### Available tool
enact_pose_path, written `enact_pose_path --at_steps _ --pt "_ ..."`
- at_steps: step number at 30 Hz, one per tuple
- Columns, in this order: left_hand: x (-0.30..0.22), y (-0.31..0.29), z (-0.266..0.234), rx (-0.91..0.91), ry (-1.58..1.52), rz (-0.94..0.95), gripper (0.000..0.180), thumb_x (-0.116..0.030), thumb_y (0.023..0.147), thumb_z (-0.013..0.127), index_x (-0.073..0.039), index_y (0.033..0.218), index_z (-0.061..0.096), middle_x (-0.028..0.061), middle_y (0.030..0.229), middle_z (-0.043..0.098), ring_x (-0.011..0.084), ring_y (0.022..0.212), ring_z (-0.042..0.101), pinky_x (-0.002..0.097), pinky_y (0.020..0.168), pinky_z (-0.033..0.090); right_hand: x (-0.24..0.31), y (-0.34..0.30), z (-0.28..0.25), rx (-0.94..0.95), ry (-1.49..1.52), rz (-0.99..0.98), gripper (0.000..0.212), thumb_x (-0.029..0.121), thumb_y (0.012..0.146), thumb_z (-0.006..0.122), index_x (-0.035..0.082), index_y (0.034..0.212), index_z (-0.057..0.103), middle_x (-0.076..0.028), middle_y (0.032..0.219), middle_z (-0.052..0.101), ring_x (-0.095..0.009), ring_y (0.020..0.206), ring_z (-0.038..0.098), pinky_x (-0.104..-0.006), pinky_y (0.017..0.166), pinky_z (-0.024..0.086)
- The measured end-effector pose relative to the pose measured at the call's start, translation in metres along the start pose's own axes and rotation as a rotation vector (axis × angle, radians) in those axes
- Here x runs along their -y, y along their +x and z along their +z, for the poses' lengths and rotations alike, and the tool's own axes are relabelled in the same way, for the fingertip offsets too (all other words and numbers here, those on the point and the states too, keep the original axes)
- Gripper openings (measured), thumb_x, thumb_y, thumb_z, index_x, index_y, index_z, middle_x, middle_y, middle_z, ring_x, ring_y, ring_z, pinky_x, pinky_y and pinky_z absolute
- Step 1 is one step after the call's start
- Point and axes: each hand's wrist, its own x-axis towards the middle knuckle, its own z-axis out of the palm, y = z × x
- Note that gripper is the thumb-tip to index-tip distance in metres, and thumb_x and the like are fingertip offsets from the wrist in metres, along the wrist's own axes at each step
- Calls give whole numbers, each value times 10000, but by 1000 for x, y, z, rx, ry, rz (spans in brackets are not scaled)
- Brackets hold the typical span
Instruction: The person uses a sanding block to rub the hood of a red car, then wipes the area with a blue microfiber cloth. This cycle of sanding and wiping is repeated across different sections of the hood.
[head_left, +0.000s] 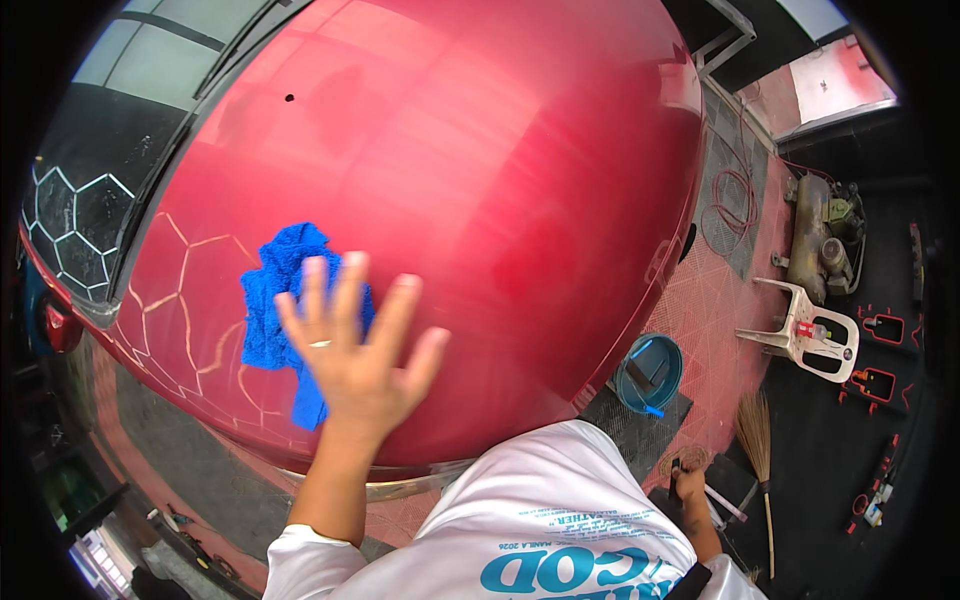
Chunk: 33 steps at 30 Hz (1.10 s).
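Observation:
A glossy red car hood (450,200) fills the middle of the view. On it lies a crumpled blue microfiber cloth (270,320), near the windshield side. My left hand (360,365) is over the cloth's right edge, fingers spread, a ring on one finger. Whether the palm touches the hood cannot be made out. Down by my right side, my right hand (690,485) has its fingers curled round something small and dark, mostly hidden.
A blue basin (675,375) with dark items inside stands beside the front bumper. Farther right are a white plastic chair (830,345) with a bottle on it, an air compressor (815,240), a coiled red hose (733,195) and an upright broom (755,430).

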Motion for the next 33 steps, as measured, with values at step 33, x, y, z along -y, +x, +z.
enact_pose_path --at_steps 33 --pt "-120 54 104 440 85 97 1192 -890 1043 631 -49 1865 435 257 1958 339 496 1850 182 830 1417 96 12 111 74 68 69 -153 316 105 978 926 1 1219 750 -89 1063 784 -218 979 736 -404 889 609"
